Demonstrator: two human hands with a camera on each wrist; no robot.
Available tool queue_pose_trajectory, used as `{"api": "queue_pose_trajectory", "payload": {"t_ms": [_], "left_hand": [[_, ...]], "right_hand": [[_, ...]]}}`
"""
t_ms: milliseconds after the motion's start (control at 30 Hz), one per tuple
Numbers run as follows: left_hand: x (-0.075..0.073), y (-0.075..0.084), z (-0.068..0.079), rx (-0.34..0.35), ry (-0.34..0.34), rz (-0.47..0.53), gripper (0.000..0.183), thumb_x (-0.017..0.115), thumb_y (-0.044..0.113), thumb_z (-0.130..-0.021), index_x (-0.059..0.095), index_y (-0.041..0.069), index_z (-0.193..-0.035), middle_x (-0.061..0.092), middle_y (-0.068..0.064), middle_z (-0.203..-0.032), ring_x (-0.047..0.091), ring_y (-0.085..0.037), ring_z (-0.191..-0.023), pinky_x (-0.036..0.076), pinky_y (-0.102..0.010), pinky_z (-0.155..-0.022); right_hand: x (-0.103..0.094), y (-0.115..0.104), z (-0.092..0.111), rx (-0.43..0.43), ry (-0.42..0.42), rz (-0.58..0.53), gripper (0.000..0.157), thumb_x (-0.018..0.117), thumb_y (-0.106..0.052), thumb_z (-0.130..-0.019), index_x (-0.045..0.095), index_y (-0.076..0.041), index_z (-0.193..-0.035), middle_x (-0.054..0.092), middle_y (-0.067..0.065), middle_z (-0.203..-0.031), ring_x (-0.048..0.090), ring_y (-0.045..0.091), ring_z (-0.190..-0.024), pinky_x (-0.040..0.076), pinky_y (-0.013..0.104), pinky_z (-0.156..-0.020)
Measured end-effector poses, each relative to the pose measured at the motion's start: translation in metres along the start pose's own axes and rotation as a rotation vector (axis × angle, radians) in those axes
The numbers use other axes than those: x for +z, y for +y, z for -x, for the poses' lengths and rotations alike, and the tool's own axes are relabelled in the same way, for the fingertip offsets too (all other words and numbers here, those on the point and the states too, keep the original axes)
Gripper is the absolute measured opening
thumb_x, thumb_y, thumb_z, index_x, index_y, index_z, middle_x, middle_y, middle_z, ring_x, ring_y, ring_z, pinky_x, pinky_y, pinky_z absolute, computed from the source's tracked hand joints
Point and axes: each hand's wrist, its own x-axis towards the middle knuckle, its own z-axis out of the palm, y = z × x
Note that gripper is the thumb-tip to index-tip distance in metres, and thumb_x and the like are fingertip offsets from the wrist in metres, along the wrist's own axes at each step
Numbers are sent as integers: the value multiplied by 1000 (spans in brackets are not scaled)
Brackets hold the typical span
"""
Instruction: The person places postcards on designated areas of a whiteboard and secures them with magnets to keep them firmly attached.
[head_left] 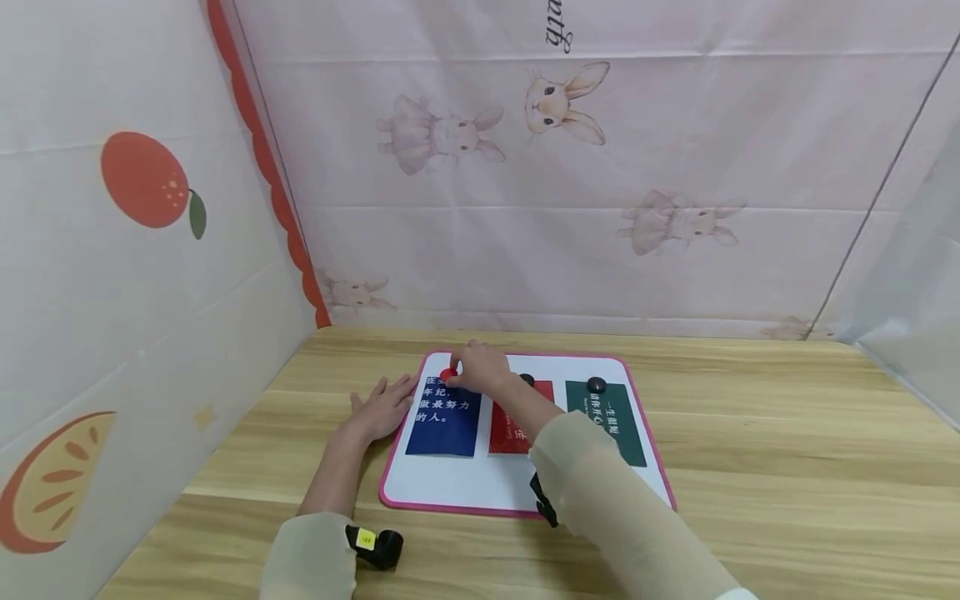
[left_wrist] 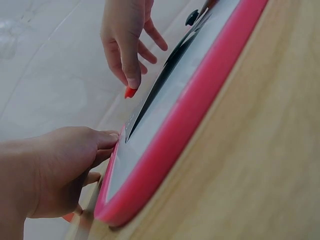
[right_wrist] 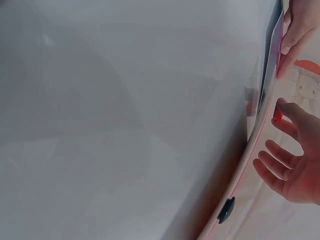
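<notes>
A whiteboard with a pink rim (head_left: 450, 483) lies flat on the wooden table. Near its top left corner my right hand (head_left: 482, 367) pinches a round red magnet (head_left: 448, 374) between thumb and finger, at the top edge of a dark blue card (head_left: 444, 433) with white writing. The right wrist view shows the same red magnet (right_wrist: 277, 113) at the fingertips, the other fingers spread. My left hand (head_left: 381, 410) rests at the board's left edge, fingers spread and the thumb touching the rim in the left wrist view. A red card (head_left: 504, 432) is partly hidden by my right arm.
On the board's right side a green card (head_left: 632, 427) lies under a black magnet (head_left: 596, 385). Another black magnet (head_left: 528, 379) sits at the red card's top. Wooden table surface (head_left: 780, 467) extends to the right, and a printed cloth (head_left: 465, 250) hangs behind.
</notes>
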Motion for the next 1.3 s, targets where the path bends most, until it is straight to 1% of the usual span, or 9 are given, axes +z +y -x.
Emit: {"api": "queue_pose_trajectory", "payload": {"t_ms": [200, 333, 433, 733, 933, 1100, 1200, 1300], "left_hand": [[-1, 1, 1, 1, -7, -1, 48, 30, 28, -100, 24, 17, -146, 20, -9, -150, 2, -39, -135, -10, -66, -96], [-2, 1, 1, -7, -7, 7, 48, 30, 28, -100, 24, 17, -146, 19, -9, -150, 2, -39, -135, -11, -66, -96], [-3, 1, 1, -10, -7, 14, 48, 30, 28, -100, 24, 17, -146, 19, -9, -150, 2, -39, -135, -11, -66, -96], [0, 0, -1, -14, -5, 17, 48, 31, 29, -100, 25, 17, -146, 20, -9, -150, 2, -39, -135, -11, -66, -96], [-1, 2, -1, -14, -5, 25, 48, 31, 29, -100, 25, 18, -146, 20, -9, -150, 1, -39, -135, -11, -65, -96], [-1, 1, -3, -5, -5, 10, 48, 30, 29, -100, 24, 17, -147, 19, -9, -150, 2, -39, -135, -11, -66, -96], [0, 0, -3, -2, -2, 0, 48, 30, 28, -100, 24, 17, -147, 19, -10, -150, 2, -39, -135, -10, -66, -96], [1, -1, -3, -2, -1, 1, 48, 30, 28, -100, 24, 17, -147, 20, -9, -150, 2, -39, -135, -11, -66, -96]], "right_hand": [[2, 0, -3, 23, -18, 6, 36, 65, -43, -83, 66, -22, -112, 56, 3, -107, 50, 17, -89, 46, 29, -74], [2, -1, -4, 17, -28, -4, 36, 64, -43, -84, 65, -21, -113, 56, 4, -108, 51, 18, -89, 46, 30, -75], [2, -1, -4, 14, -27, -23, 36, 65, -41, -84, 65, -20, -113, 57, 3, -106, 51, 18, -89, 46, 30, -75], [3, -1, -3, 33, -67, -23, 36, 66, -40, -84, 65, -20, -113, 62, -1, -100, 52, 14, -88, 46, 27, -73], [2, 1, -3, 32, -72, -33, 35, 66, -39, -84, 65, -20, -114, 60, -2, -96, 50, 15, -89, 46, 28, -73], [-1, 2, -1, 42, -71, -55, 38, 66, -37, -84, 63, -18, -117, 61, 1, -102, 52, 16, -90, 46, 31, -77], [-3, 4, -1, 31, -62, -42, 40, 65, -39, -84, 63, -17, -118, 61, 3, -108, 53, 17, -91, 46, 32, -80], [-5, 7, 2, 17, -48, -30, 41, 65, -40, -84, 63, -17, -118, 61, 4, -110, 53, 18, -92, 47, 31, -78]]}}
